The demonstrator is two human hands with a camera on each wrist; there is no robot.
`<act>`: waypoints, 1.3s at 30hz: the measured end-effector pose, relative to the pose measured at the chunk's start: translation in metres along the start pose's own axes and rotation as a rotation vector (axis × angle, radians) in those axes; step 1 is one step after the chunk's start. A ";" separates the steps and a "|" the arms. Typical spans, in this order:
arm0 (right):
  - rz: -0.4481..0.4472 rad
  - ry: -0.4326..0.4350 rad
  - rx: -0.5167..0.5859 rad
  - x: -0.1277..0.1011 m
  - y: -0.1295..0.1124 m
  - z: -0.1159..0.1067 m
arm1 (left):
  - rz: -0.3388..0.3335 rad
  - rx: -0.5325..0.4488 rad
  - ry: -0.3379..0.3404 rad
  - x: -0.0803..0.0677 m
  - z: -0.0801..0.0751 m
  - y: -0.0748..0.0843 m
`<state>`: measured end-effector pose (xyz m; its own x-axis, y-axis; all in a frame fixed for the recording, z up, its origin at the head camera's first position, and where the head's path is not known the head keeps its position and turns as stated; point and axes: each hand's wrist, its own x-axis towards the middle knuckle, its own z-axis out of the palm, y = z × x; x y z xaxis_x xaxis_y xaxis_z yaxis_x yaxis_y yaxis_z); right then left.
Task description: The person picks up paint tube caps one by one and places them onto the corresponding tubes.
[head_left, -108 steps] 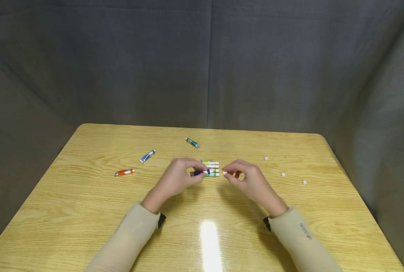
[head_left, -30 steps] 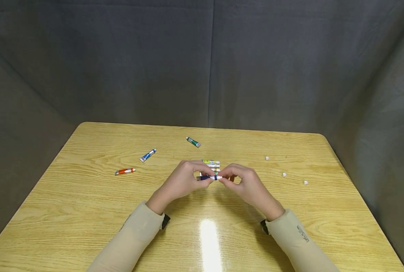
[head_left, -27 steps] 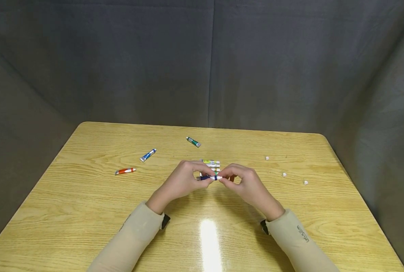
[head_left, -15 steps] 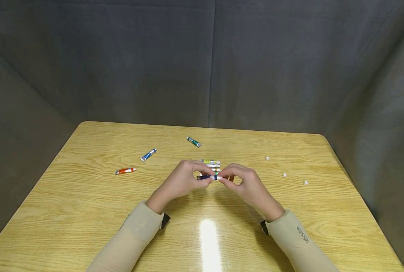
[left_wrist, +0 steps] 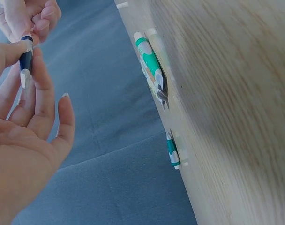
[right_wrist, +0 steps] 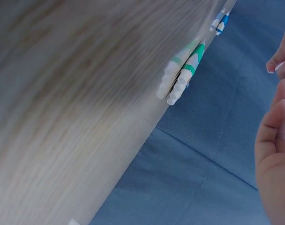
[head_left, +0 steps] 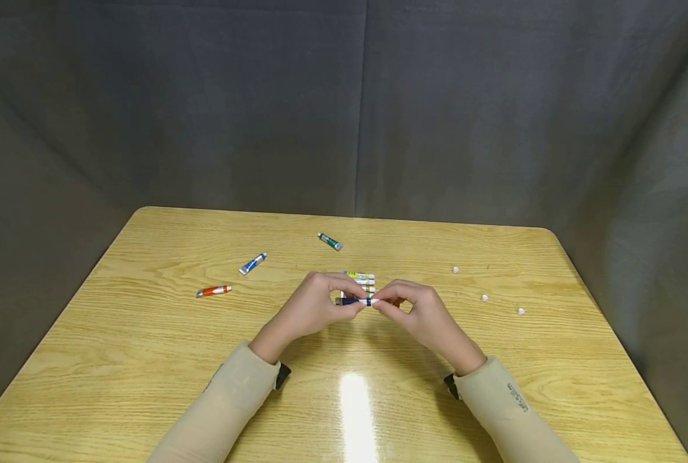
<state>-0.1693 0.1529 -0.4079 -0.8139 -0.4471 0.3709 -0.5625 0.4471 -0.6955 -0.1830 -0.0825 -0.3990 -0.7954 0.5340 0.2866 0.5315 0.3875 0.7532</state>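
Note:
In the head view my left hand (head_left: 315,305) pinches a dark blue paint tube (head_left: 350,301) between thumb and fingers, with the tube lying level and its cap end to the right. My right hand (head_left: 418,305) pinches the white cap at that end; the fingertips mostly hide it. The left wrist view shows the tube (left_wrist: 26,62) held above the table's height, its flat end towards the camera. Just behind the hands lies a row of several capped tubes, a yellow tube (head_left: 358,276) farthest back and a green tube (left_wrist: 149,56) nearest.
Apart from the row lie an orange-red tube (head_left: 213,291), a blue tube (head_left: 253,263) and a green tube (head_left: 329,242). To the right, three loose white caps sit on the wooden table (head_left: 552,386): a back cap (head_left: 455,270), a middle cap (head_left: 485,298) and a front cap (head_left: 521,311).
Earliest, my right hand held the white cap apart from the dark blue tube. Both hands then came together slightly nearer me, cap against tube end. Over the last second they barely shift.

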 end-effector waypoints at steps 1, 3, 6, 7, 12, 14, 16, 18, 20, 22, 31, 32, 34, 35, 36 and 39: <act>0.010 -0.005 0.009 0.000 0.000 0.000 | 0.001 -0.001 0.003 0.000 0.000 0.001; 0.028 -0.013 0.026 0.000 0.000 -0.001 | -0.001 -0.004 0.008 0.000 0.000 0.002; 0.046 -0.022 0.048 0.001 -0.001 -0.002 | -0.006 -0.003 0.015 0.000 0.000 0.003; 0.051 -0.023 0.053 0.001 -0.001 -0.002 | -0.007 -0.002 0.016 0.000 0.000 0.003; 0.055 -0.022 0.043 0.001 -0.001 -0.003 | 0.002 0.011 0.019 0.001 0.000 0.003; 0.054 -0.023 0.037 0.002 -0.002 -0.003 | 0.003 0.013 0.019 0.001 0.000 0.002; 0.053 -0.025 0.032 0.002 -0.001 -0.002 | 0.000 0.013 0.018 0.001 0.001 0.002; 0.052 -0.029 0.028 0.001 -0.001 -0.002 | -0.003 0.010 0.016 0.001 0.001 0.003; 0.049 -0.032 0.023 0.001 -0.001 -0.001 | -0.005 0.006 0.015 0.000 0.001 0.003; 0.048 -0.033 0.022 0.000 -0.001 -0.001 | -0.004 0.003 0.014 0.000 0.001 0.003; 0.004 -0.027 0.011 -0.001 -0.001 0.001 | 0.006 -0.008 0.017 -0.002 0.000 0.002; -0.002 -0.028 0.007 -0.001 -0.001 0.001 | 0.004 -0.010 0.016 -0.002 0.000 0.002; -0.007 -0.031 -0.001 -0.002 0.000 0.001 | 0.003 -0.014 0.015 -0.002 0.000 0.001; -0.011 -0.032 -0.004 -0.002 0.000 0.002 | 0.002 -0.014 0.014 -0.002 0.000 0.001; -0.012 -0.032 -0.006 -0.002 0.000 0.001 | 0.001 -0.014 0.014 -0.002 0.000 0.001; -0.028 -0.025 -0.012 -0.002 -0.001 0.001 | -0.006 -0.018 0.007 -0.002 0.000 0.001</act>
<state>-0.1672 0.1523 -0.4083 -0.7938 -0.4791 0.3746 -0.5871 0.4429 -0.6776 -0.1810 -0.0830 -0.3985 -0.8008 0.5261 0.2863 0.5213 0.3769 0.7656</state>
